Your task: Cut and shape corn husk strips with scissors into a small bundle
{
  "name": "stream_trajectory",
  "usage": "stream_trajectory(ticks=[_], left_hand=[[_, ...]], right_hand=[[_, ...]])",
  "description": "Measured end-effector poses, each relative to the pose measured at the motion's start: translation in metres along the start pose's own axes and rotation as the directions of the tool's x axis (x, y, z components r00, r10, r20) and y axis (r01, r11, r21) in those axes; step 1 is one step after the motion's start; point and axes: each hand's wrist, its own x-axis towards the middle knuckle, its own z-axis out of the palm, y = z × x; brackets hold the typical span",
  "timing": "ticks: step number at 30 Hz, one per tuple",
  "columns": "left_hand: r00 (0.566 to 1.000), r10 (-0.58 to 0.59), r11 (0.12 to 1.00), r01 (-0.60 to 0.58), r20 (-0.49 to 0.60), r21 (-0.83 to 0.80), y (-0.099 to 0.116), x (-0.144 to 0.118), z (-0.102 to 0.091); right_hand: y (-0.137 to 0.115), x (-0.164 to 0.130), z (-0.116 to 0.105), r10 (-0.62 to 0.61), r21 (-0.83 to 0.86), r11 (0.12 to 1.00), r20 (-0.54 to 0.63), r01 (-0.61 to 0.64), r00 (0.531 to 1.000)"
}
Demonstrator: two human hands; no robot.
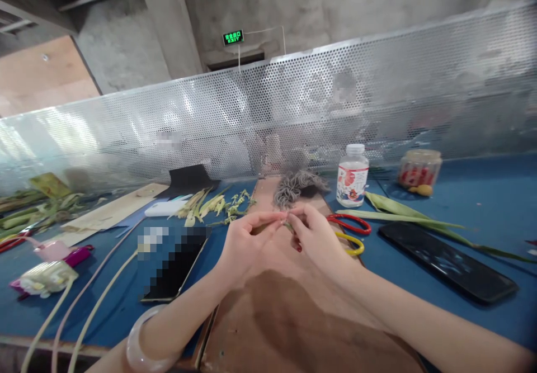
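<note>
Both my hands are pinched shut on the same small thing: my left hand (245, 239) and my right hand (312, 236) meet fingertip to fingertip over the brown board (293, 317), and between them I hold a thin green strip (288, 226), probably a bit of leaf or stem. It is too small for me to say more about it. The strip lies across me, its long axis running left to right from one pinch to the other, so neither hand is nearer; each has an end. My left thumb and forefinger close from the left, the right fingers curl over from the right, and the two grips almost touch.

Just beyond the fingertips, farther up the board, sits a grey fibrous tuft (297, 187). Left of it lie cut yellow-green stalks (210, 204) on the blue table (482, 194). Right of my right hand, close by, are scissors with red and yellow handles (350, 230), then a long green leaf (403, 212) and a dark phone (447, 261). A white-capped bottle (352, 174) and a jar (419, 169) stand near the perforated metal screen (293, 116). A second phone (174, 269) lies near my left forearm, and a pale bangle (140, 342) rides that wrist.
</note>
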Motion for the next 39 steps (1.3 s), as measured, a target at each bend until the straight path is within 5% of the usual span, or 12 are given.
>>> stream_trajectory(ticks=[11,21,27,39], left_hand=[[0.977,-0.213,0.957,0.208,-0.006,-0.201,0.002,0.005,0.002],[0.984,-0.178,0.984,0.179,0.018,-0.019,0.0,0.004,-0.003],[0.978,-0.206,0.977,0.204,0.028,0.064,-0.001,0.003,-0.005],[0.953,-0.259,0.96,0.272,0.156,-0.069,-0.008,0.006,-0.005]], right_hand=[[0.008,-0.005,-0.001,-0.161,-0.209,0.966,-0.041,0.149,0.986],[0.014,-0.004,-0.002,-0.355,-0.273,0.9,-0.01,0.339,0.935],[0.019,-0.005,-0.003,-0.366,-0.292,0.884,0.049,0.364,0.929],[0.02,-0.002,-0.002,-0.268,-0.252,0.93,0.029,0.267,0.963]])
